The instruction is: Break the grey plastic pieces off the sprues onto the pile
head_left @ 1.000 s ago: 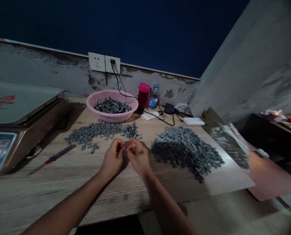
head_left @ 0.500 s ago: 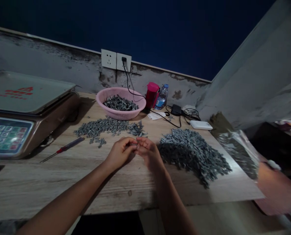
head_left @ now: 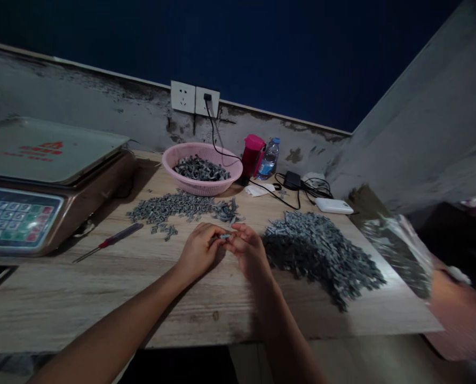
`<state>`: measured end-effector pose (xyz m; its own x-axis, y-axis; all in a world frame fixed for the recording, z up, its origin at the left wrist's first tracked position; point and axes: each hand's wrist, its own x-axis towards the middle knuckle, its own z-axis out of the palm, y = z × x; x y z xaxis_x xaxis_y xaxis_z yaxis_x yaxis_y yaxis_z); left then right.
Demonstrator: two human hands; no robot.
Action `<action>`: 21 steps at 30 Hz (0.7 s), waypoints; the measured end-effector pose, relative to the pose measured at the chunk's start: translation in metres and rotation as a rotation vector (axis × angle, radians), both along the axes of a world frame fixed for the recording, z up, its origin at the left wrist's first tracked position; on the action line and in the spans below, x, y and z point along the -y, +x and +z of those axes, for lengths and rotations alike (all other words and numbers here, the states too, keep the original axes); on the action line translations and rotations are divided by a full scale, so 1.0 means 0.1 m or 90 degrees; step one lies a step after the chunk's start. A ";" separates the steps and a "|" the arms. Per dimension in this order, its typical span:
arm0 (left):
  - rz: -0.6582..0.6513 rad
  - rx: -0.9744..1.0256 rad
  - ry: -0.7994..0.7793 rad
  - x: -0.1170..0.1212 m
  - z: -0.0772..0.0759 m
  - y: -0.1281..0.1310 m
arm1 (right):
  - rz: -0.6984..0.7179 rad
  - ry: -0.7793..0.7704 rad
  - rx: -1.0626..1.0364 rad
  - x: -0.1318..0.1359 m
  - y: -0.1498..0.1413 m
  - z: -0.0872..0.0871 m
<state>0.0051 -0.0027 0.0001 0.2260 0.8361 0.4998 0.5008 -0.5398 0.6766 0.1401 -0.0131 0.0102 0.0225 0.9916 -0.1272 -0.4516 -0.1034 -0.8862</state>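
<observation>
Left hand (head_left: 198, 253) and right hand (head_left: 249, 252) meet above the pale wood-grain table (head_left: 193, 325), and their fingertips together pinch one small light-grey piece (head_left: 224, 236), whose exact shape is too small to tell. Just beyond the fingers lies a little heap of curved grey strips (head_left: 227, 210); beside it, many short grey pieces (head_left: 169, 207) are scattered. Near the right hand spreads a large dark-grey pile (head_left: 322, 250). Farther back stands a round pink plastic basket (head_left: 198, 187), which contains more grey strips.
</observation>
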 end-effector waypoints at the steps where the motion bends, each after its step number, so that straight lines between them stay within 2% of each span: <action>1: 0.002 0.007 -0.008 0.00 0.01 0.00 | -0.004 -0.006 -0.010 0.00 0.00 0.01; 7: -0.011 0.028 -0.004 0.02 0.04 0.00 | 0.074 -0.060 -0.030 -0.01 0.10 -0.02; 10: -0.029 0.013 0.021 0.03 0.05 0.00 | 0.096 -0.040 0.003 -0.05 0.13 -0.09; 12: -0.020 -0.012 0.022 0.02 0.05 0.00 | 0.049 0.013 0.086 -0.07 0.10 -0.12; 16: 0.055 -0.029 -0.035 0.00 0.05 0.01 | -0.078 0.147 0.357 -0.09 0.03 -0.14; 21: 0.080 -0.030 -0.067 -0.01 0.02 0.04 | -0.133 0.185 0.518 -0.08 -0.02 -0.14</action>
<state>0.0089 -0.0016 0.0018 0.1375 0.9066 0.3989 0.5922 -0.3980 0.7006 0.1381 -0.0047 -0.0041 0.1801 0.9479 0.2629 0.3456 0.1893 -0.9191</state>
